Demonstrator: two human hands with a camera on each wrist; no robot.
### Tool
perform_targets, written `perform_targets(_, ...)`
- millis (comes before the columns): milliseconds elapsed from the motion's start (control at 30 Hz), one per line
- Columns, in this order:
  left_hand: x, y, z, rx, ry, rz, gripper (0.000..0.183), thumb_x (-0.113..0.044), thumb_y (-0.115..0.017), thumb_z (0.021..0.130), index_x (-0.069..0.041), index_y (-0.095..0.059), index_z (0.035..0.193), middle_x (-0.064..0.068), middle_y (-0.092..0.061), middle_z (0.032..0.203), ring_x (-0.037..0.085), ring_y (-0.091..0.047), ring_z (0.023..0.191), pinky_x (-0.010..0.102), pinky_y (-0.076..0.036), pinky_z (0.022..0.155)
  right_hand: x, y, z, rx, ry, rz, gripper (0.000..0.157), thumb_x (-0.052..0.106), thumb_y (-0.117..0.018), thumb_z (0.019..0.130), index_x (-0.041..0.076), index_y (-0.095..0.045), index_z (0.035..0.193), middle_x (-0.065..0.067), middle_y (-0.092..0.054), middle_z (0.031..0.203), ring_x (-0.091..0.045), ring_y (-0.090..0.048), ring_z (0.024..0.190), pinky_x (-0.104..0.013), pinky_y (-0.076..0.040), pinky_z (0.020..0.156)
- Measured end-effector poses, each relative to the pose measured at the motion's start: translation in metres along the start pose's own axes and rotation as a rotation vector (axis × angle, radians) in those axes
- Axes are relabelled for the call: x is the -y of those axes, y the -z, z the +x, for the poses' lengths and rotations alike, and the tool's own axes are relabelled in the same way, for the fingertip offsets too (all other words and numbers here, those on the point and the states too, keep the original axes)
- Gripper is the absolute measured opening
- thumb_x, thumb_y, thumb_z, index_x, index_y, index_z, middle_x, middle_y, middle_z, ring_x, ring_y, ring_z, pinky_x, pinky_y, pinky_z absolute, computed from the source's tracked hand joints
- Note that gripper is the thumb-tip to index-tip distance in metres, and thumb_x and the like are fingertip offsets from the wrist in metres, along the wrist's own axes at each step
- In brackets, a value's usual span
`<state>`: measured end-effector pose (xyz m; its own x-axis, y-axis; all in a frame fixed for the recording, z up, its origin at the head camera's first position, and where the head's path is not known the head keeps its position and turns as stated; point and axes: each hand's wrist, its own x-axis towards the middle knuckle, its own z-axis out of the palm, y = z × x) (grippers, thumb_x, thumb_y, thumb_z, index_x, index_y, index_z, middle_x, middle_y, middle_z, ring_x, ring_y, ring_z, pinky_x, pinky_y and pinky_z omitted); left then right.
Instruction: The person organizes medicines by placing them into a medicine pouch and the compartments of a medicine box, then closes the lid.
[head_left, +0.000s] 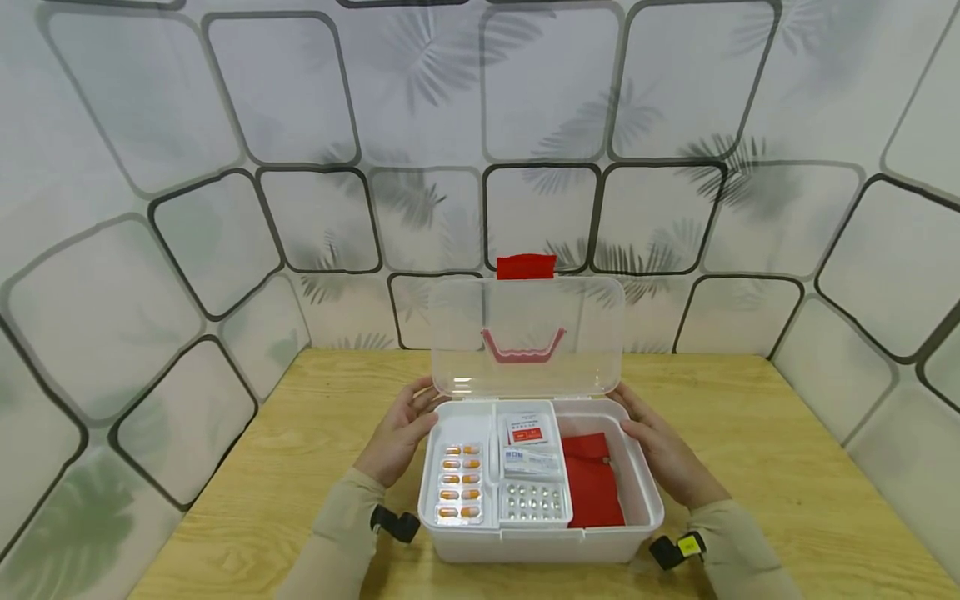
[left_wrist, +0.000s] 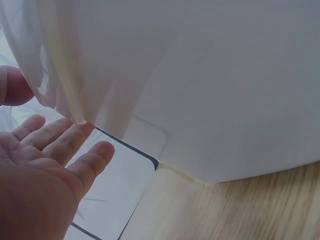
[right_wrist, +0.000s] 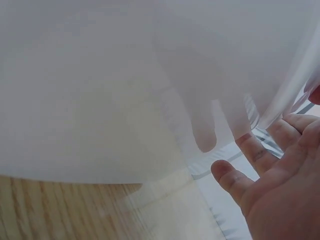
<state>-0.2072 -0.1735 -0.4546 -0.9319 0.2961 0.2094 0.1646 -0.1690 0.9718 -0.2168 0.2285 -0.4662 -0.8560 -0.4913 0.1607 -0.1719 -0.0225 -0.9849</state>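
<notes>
A white plastic medicine box [head_left: 540, 546] stands on the table with its clear lid [head_left: 525, 312] raised at the back. My left hand [head_left: 401, 433] holds the rim at the box's left rear corner. In the left wrist view, that thumb [left_wrist: 15, 86] is at the rim and the fingers [left_wrist: 92, 162] spread below it. At the right rear, my right hand [head_left: 663, 446] grips the opposite rim, its fingers [right_wrist: 232, 182] extended under the edge. Inside lie an orange capsule blister pack [head_left: 460, 482], a blister of round pills [head_left: 533, 502], small packets [head_left: 527, 429] and a red pouch [head_left: 594, 483].
The box rests on a wood-grain table [head_left: 300, 467]. Behind it hangs a patterned curtain [head_left: 420, 217] that also runs along both sides. A red latch [head_left: 526, 267] tops the lid, and a pink handle [head_left: 523, 350] shows through it.
</notes>
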Motion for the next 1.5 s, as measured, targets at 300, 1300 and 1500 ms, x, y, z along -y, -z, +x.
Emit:
perform_targets(300,-0.002,-0.001,-0.001,0.000,-0.021,0.003,0.047,0.001,-0.044,0.099,-0.001,-0.022,0.141,0.022,-0.032,0.149,0.036,-0.032,0.137,0.031,-0.043,0.099,-0.002,0.000,0.001,-0.013,0.032,-0.013,0.060,0.019,-0.036,0.105,0.019,-0.002,0.156,-0.015,-0.007,0.160,-0.012,-0.028,0.137,-0.023,-0.038,0.098)
perform_targets(1300,-0.016,0.001,-0.007,-0.092,0.017,0.212,0.047,-0.009,-0.055,0.098,-0.006,-0.035,0.141,0.019,-0.044,0.142,0.033,-0.044,0.130,0.041,-0.041,0.102,0.024,0.002,-0.007,-0.041,0.035,-0.213,0.055,0.018,-0.033,0.106,0.012,-0.007,0.155,-0.018,-0.026,0.154,-0.040,-0.029,0.137,-0.049,-0.032,0.106)
perform_targets(1500,-0.032,0.005,-0.014,-0.009,0.004,0.259,0.051,-0.037,-0.032,0.105,-0.018,-0.022,0.152,0.018,-0.041,0.146,0.035,-0.034,0.136,0.057,-0.024,0.109,0.032,0.002,-0.008,0.010,0.060,-0.135,0.051,0.027,-0.016,0.108,0.003,-0.008,0.151,-0.025,-0.023,0.153,-0.039,-0.025,0.139,-0.023,-0.034,0.105)
